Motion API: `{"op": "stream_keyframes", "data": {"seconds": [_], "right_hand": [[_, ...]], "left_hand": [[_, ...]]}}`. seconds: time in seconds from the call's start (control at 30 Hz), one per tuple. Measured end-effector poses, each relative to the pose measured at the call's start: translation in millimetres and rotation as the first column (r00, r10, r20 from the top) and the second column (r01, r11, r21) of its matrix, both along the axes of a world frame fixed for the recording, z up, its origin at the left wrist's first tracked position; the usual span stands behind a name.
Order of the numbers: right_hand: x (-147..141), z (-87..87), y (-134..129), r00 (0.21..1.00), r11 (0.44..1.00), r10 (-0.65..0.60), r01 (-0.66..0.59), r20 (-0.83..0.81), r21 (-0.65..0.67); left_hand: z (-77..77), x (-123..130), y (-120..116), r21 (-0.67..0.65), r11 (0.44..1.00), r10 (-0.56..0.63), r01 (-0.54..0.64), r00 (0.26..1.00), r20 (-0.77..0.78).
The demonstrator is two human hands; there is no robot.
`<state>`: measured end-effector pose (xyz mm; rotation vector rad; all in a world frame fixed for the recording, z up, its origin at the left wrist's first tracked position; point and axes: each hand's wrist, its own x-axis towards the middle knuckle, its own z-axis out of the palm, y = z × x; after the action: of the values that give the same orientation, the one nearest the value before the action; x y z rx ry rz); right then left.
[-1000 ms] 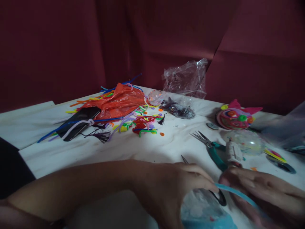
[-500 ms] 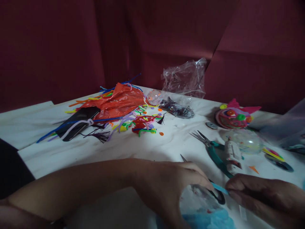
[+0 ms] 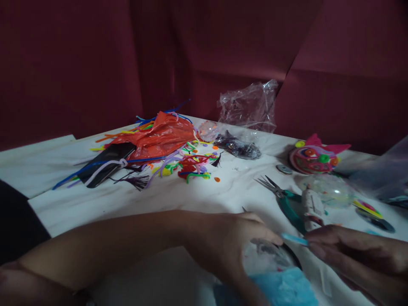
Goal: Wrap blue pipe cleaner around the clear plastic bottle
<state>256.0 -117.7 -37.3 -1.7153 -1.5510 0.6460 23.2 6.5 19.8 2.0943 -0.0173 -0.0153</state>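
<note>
My left hand (image 3: 219,248) curves its fingers around a clear plastic ball (image 3: 264,257), whose lower part is wrapped in light-blue, crumpled soft material (image 3: 287,284). Between thumb and fingertips, my right hand (image 3: 357,259) pinches a thin light-blue strip (image 3: 295,239). The strip points left, its free end close to my left fingertips and above the ball. Behind the ball shows part of a black handle loop (image 3: 293,255); my left hand covers most of that tool.
Green-handled needle-nose pliers (image 3: 288,206) and a white tube (image 3: 312,208) lie beyond my hands. Farther right are a clear ball (image 3: 334,191) and a pink decorated ball (image 3: 315,157). Pipe cleaners, a red plastic bag (image 3: 162,136) and a clear bag (image 3: 248,106) are at the back.
My right hand has risen slightly with the strip, whose free end now shows apart from my left fingertips. The ball and its blue wrapping have tilted a little. The left hand keeps its hold.
</note>
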Motion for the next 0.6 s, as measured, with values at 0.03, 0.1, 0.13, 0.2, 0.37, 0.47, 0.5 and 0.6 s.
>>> {"op": "stream_keyframes", "data": {"seconds": [0.03, 0.1, 0.13, 0.2, 0.37, 0.47, 0.5, 0.6], "right_hand": [[0.1, -0.4, 1.7, 0.999, 0.999, -0.032, 0.032, -0.006, 0.018], [1.4, -1.9, 4.7, 0.997, 0.997, -0.074, 0.075, -0.005, 0.027], [2.4, -2.9, 5.7, 0.996, 0.996, -0.085, 0.085, -0.002, 0.024], [4.8, -4.7, 6.5, 0.995, 0.995, -0.101, 0.101, -0.001, 0.018], [5.9, -6.2, 4.0, 0.994, 0.994, -0.106, 0.107, -0.035, 0.005], [3.2, -4.9, 1.7, 0.995, 0.997, -0.08, 0.079, -0.06, -0.01], [2.1, -4.3, 0.8, 0.995, 0.998, -0.07, 0.069, -0.065, -0.015], [-1.6, -1.5, -1.8, 0.997, 0.999, -0.022, 0.019, -0.076, -0.042]], "left_hand": [[1.2, 0.1, 0.3, -0.022, 1.0, 0.013, -0.014, 1.0, -0.014], [4.1, -0.5, 0.4, -0.072, 0.997, 0.036, -0.04, 0.998, -0.061], [5.6, -0.9, 0.3, -0.098, 0.993, 0.051, -0.06, 0.994, -0.094], [7.4, -1.8, 0.5, -0.176, 0.982, 0.042, -0.07, 0.987, -0.157], [5.0, -1.7, 3.3, -0.184, 0.98, -0.065, 0.071, 0.997, 0.038], [1.8, -1.1, 3.6, -0.07, 0.993, -0.09, 0.099, 0.989, 0.116], [0.7, -0.8, 3.3, -0.057, 0.993, -0.096, 0.103, 0.989, 0.113], [-2.7, 0.6, 2.3, -0.06, 0.992, -0.105, 0.11, 0.991, 0.084]]}}
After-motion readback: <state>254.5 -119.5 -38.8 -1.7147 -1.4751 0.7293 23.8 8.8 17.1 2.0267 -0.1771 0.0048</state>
